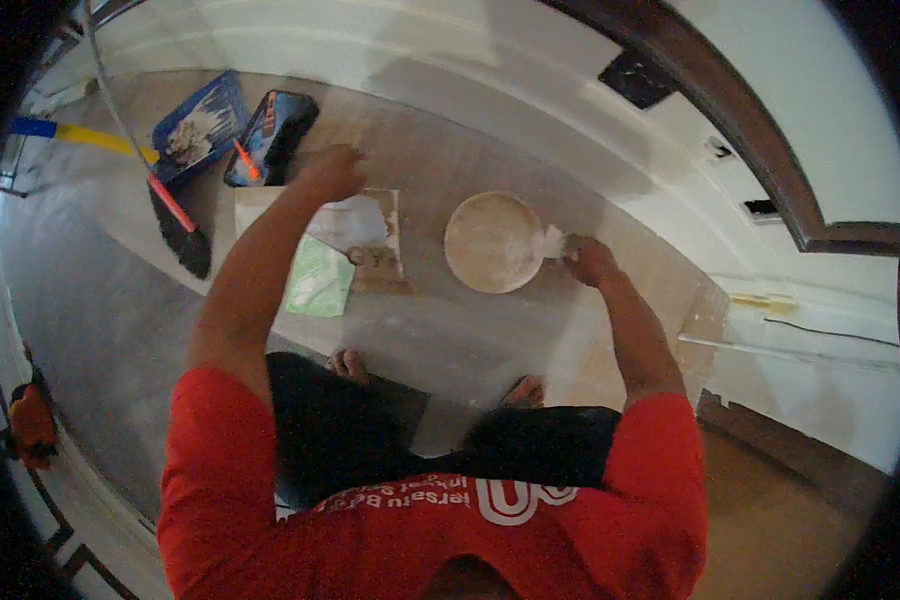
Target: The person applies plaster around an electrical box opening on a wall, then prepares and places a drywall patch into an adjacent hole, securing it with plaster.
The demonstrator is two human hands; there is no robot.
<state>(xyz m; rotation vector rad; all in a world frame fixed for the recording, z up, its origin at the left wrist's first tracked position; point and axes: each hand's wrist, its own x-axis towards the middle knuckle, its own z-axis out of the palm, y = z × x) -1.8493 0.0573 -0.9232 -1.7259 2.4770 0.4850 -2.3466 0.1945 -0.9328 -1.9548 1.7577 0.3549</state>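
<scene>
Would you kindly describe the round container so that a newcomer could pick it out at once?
Start at the white wall curving across the top and right, then look down to the floor before it. There, just left of the right hand, sits the pale container. Its round outline sets it apart from the angular green sheet and blue tray further left.
</scene>
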